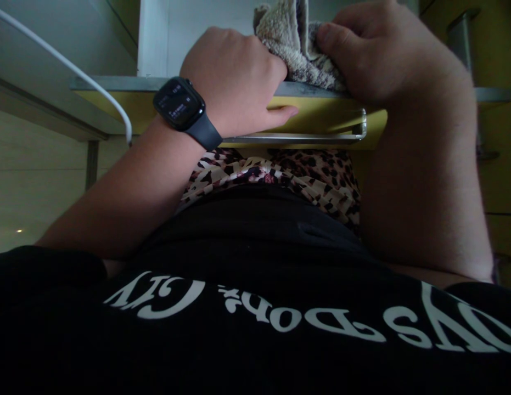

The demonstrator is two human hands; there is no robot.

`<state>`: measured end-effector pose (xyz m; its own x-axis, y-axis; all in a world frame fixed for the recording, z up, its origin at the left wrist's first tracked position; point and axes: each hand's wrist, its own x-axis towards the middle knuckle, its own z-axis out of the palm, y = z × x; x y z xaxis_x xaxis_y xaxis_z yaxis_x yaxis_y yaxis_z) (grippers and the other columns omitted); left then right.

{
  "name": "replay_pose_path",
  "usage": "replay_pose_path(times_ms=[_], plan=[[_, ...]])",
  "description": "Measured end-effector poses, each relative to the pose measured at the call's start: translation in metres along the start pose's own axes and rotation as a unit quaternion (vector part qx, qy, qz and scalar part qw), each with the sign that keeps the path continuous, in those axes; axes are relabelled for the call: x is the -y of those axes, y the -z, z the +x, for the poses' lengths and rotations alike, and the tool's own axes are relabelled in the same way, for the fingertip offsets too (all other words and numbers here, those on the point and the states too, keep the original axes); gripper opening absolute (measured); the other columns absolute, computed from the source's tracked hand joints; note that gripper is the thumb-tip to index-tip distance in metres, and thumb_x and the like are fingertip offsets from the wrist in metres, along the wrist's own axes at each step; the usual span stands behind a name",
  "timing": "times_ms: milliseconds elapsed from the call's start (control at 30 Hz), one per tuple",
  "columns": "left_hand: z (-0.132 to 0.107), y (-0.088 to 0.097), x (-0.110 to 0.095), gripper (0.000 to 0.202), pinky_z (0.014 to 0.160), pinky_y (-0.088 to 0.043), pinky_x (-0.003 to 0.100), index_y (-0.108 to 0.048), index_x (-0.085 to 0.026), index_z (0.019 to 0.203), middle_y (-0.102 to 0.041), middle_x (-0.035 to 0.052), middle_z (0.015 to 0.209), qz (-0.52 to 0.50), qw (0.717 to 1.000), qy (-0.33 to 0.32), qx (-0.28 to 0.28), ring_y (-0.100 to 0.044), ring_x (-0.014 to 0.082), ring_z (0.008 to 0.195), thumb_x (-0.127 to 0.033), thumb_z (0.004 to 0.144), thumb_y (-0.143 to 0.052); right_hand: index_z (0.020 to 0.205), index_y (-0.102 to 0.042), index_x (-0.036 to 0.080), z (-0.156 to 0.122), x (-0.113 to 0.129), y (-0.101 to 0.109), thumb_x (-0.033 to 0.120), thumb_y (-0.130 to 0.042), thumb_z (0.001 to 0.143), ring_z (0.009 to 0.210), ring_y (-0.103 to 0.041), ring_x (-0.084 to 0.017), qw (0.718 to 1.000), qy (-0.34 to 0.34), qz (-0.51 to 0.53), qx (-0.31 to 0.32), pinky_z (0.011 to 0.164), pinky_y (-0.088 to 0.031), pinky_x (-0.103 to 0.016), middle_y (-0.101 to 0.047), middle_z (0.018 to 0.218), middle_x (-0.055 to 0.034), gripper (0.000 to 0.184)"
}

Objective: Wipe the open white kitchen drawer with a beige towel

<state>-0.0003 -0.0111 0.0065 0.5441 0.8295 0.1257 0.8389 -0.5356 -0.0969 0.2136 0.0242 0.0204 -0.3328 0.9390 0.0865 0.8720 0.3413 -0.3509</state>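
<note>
My left hand (234, 77), with a black smartwatch (181, 107) on the wrist, is closed over the top edge of a yellow drawer front (156, 107), thumb lying along its face above a metal bar handle (304, 137). My right hand (374, 49) is closed on a beige terry cloth (290, 44), pressing it onto the drawer's top edge. The two hands sit close together with the cloth between them.
A white cable (74, 71) runs down at the left. Yellow cabinet fronts (498, 164) with metal handles stand at the right. My black printed shirt (255, 307) and leopard-print garment (296, 175) fill the lower view. Pale floor (28, 186) shows at the left.
</note>
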Motion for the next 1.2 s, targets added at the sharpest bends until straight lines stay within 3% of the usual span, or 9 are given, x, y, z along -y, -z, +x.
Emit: replay_pose_path(times_ms=[200, 533, 900, 1200], plan=[[0.0002, -0.0002, 0.0005, 0.072, 0.091, -0.055, 0.068, -0.077, -0.004, 0.118, -0.075, 0.0285, 0.111, 0.001, 1.000, -0.002, -0.009, -0.071, 0.0530, 0.116, -0.066, 0.099, -0.045, 0.074, -0.045, 0.019, 0.0012, -0.0017, 0.0001, 0.047, -0.045, 0.103, 0.065, -0.029, -0.011, 1.000, -0.006, -0.001, 0.000, 0.076, -0.032, -0.033, -0.034, 0.069, 0.0014, 0.041], [0.0004, -0.0030, 0.0021, 0.073, 0.092, -0.056, 0.069, -0.077, -0.006, 0.119, -0.075, 0.0243, 0.109, 0.005, 1.000, -0.004, -0.011, -0.071, 0.0522, 0.117, -0.069, 0.098, -0.047, 0.075, -0.045, 0.018, -0.0005, -0.0019, -0.0010, 0.050, -0.042, 0.104, 0.065, -0.029, -0.010, 1.000, -0.009, -0.001, 0.002, 0.071, -0.021, -0.031, -0.036, 0.070, 0.0011, 0.043], [0.0004, -0.0024, -0.0005, 0.072, 0.088, -0.055, 0.073, -0.078, -0.005, 0.118, -0.075, 0.0256, 0.107, 0.001, 1.000, -0.006, -0.012, -0.070, 0.0555, 0.115, -0.067, 0.098, -0.047, 0.075, -0.046, 0.018, 0.0007, -0.0014, -0.0011, 0.048, -0.044, 0.104, 0.063, -0.030, -0.009, 1.000, -0.009, 0.003, 0.002, 0.068, -0.020, -0.031, -0.037, 0.068, 0.0015, 0.042], [0.0014, -0.0009, 0.0015, 0.075, 0.094, -0.054, 0.071, -0.076, -0.006, 0.123, -0.074, 0.0228, 0.111, 0.003, 1.000, 0.002, 0.006, -0.069, 0.0521, 0.120, -0.070, 0.099, -0.045, 0.074, -0.042, 0.018, -0.0004, -0.0001, -0.0008, 0.049, -0.043, 0.105, 0.065, -0.028, -0.009, 1.000, -0.012, -0.010, 0.008, 0.071, -0.020, -0.032, -0.034, 0.070, 0.0015, 0.044]])
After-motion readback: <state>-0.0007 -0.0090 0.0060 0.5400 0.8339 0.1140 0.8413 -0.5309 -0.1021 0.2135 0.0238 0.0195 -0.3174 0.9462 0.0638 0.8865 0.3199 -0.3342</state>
